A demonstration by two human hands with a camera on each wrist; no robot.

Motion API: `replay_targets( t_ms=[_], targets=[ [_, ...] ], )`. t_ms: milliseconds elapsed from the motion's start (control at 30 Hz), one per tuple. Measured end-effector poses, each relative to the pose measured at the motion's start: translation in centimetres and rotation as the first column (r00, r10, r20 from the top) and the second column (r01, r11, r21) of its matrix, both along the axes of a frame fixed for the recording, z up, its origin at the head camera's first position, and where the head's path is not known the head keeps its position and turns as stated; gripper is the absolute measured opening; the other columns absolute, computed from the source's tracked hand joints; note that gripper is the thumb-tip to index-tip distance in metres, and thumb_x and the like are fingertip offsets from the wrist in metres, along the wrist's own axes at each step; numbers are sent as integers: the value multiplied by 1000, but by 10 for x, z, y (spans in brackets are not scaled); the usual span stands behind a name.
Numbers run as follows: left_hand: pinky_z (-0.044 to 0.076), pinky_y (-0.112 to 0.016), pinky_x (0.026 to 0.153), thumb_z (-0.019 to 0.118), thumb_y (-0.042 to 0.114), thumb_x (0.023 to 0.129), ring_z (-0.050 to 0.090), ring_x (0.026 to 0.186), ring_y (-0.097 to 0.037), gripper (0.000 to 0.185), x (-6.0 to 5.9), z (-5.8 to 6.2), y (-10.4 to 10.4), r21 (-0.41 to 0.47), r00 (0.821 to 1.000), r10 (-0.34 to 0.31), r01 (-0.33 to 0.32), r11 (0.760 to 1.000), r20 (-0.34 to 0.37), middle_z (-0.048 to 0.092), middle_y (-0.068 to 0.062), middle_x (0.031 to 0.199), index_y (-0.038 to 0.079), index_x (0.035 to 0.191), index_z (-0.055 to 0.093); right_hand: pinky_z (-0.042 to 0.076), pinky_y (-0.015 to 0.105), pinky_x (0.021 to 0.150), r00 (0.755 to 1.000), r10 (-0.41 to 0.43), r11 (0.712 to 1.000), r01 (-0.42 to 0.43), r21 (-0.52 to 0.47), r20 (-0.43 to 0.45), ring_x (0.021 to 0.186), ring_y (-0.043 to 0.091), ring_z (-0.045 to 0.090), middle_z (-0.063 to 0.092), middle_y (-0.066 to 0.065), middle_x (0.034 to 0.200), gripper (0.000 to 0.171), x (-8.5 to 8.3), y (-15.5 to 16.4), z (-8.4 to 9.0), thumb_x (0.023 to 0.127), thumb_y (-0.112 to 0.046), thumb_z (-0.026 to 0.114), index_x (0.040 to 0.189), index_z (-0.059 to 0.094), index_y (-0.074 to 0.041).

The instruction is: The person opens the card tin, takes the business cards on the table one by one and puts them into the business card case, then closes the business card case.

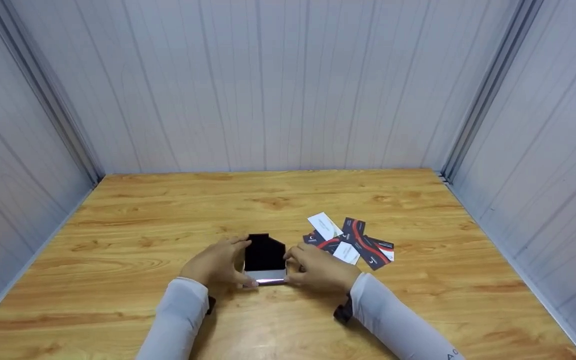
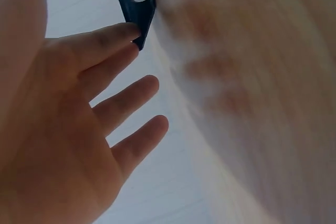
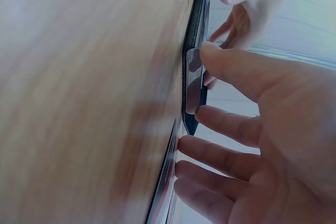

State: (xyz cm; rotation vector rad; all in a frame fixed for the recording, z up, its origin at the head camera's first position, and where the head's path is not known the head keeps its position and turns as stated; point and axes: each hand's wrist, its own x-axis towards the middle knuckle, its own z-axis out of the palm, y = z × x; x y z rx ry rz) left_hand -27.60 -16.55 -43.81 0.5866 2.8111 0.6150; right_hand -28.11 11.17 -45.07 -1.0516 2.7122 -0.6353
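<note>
Wood-grain table (image 1: 168,210), knotty and orange, fills the floor of a booth with ribbed grey walls (image 1: 268,85); its near corners are cut off by the frame. A loose fan of cards (image 1: 353,242) (dark with red swooshes, some white) lies right of centre, overlapping so that their number is hard to make out. The case (image 1: 265,259) lies flat near the front edge at the middle, just left of the cards: a black pebbled flap with clipped far corners and a shiny metallic strip at its near end, its long axis running away from the person. The left hand (image 1: 217,263) touches the case's left side, thumb at the near corner, fingers spread and fairly straight. The right hand (image 1: 318,270) pinches the right edge between thumb and forefinger, the other fingers loosely splayed. Both wrist views are blurred, and white sleeves (image 1: 178,320) hide the forearms.
</note>
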Motion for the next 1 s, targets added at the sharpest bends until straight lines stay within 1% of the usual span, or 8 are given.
replay_targets(
  t_ms=[167, 267, 400, 567, 700, 800, 900, 1000],
  targets=[
    [28, -52, 116, 89, 58, 66, 25, 147, -33, 113, -2, -2, 1, 5, 999, 6, -6, 1000, 40, 31, -7, 161, 9, 155, 38, 48, 31, 92, 1000, 11, 1000, -11, -3, -14, 106, 13, 53, 57, 3, 124, 44, -2, 0, -1, 95, -39, 70, 127, 61, -10],
    [27, -51, 116, 89, 55, 67, 25, 147, -34, 112, -2, -3, 1, 15, 999, 11, -11, 1000, 52, 31, -7, 161, 9, 156, 38, 48, 31, 91, 1000, 5, 1000, -5, -3, 5, 105, 11, 53, 56, 1, 125, 44, -2, 1, -2, 96, -39, 68, 129, 60, -12],
    [27, -51, 117, 90, 54, 66, 26, 147, -33, 112, -4, -4, 2, 25, 998, 23, -24, 999, 64, 31, -7, 161, 10, 155, 38, 47, 31, 93, 1000, -6, 1000, 6, -3, 30, 108, 11, 53, 54, 0, 126, 45, -2, 2, -2, 96, -41, 67, 131, 58, -14],
    [27, -50, 117, 91, 53, 66, 25, 148, -32, 112, -7, -5, 2, 49, 996, 33, -38, 998, 86, 30, -5, 162, 12, 156, 37, 48, 31, 93, 999, -12, 1000, 12, -1, 39, 108, 11, 53, 54, -1, 128, 44, -2, 3, -1, 97, -41, 66, 132, 58, -16],
    [28, -52, 116, 91, 51, 68, 25, 148, -32, 110, -7, -5, 1, 71, 993, 36, -44, 997, 111, 29, -4, 162, 13, 156, 37, 48, 33, 93, 998, -19, 1000, 20, -22, 64, 109, 11, 53, 53, -3, 129, 47, -4, 5, -1, 97, -43, 65, 134, 56, -17],
    [28, -53, 115, 89, 50, 70, 24, 148, -33, 109, -7, -4, 1, 67, 993, 28, -36, 997, 117, 28, -4, 162, 14, 157, 36, 48, 33, 92, 996, -31, 999, 34, -32, 84, 108, 11, 53, 52, -3, 127, 51, -6, 7, 1, 96, -45, 66, 137, 55, -17],
    [28, -53, 116, 89, 51, 71, 23, 148, -33, 108, -7, -5, 0, 62, 993, 18, -25, 998, 115, 28, -5, 163, 13, 157, 35, 48, 34, 92, 997, -28, 999, 30, -27, 66, 106, 13, 54, 53, -1, 125, 54, -10, 11, 2, 96, -47, 65, 138, 53, -14],
    [26, -53, 117, 88, 50, 73, 22, 149, -33, 107, -6, -5, -1, 70, 993, 8, -16, 997, 120, 26, -6, 163, 11, 157, 34, 49, 37, 94, 999, -20, 999, 22, -48, 42, 110, 19, 57, 54, 6, 127, 54, -14, 17, 5, 97, -43, 65, 137, 54, -9]
  ],
)
